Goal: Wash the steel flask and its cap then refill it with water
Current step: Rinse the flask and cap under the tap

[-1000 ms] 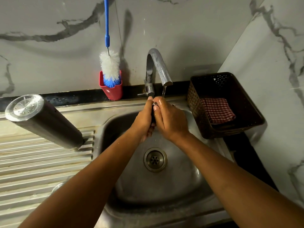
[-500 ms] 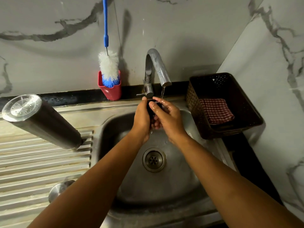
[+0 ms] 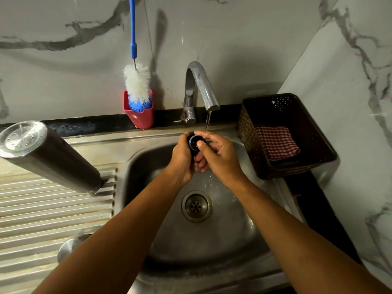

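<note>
Two hands: held together over the sink (image 3: 212, 247), just below the tap (image 3: 200, 85).
Left hand (image 3: 182, 158): fingers are curled around the cap (image 3: 193, 142), which is gripped from the left side.
Right hand (image 3: 221, 159): the thumb is pressed on the cap's upturned face; the forefinger is stretched over its far edge, wet, and the other fingers are curled underneath.
Cap: dark and round, with its ringed face turned up, held between both hands above the back of the basin.
Water (image 3: 207, 122): a thin stream is seen running from the spout onto the right forefinger.
Steel flask (image 3: 51, 160): stood mouth down on the ribbed drainboard (image 3: 42, 219), left of the basin, well apart from the hands; droplets are seen on its upturned base.
Steel disc (image 3: 69, 248): laid on the drainboard's near part, partly hidden by the left forearm.
Bottle brush (image 3: 137, 85): white and blue bristles set in a red holder (image 3: 142, 119) against the wall, left of the tap.
Basket (image 3: 318, 158): dark, placed right of the sink; a red checked cloth (image 3: 275, 143) is folded inside.
Drain (image 3: 196, 205): seen open in the basin floor, below the hands.
</note>
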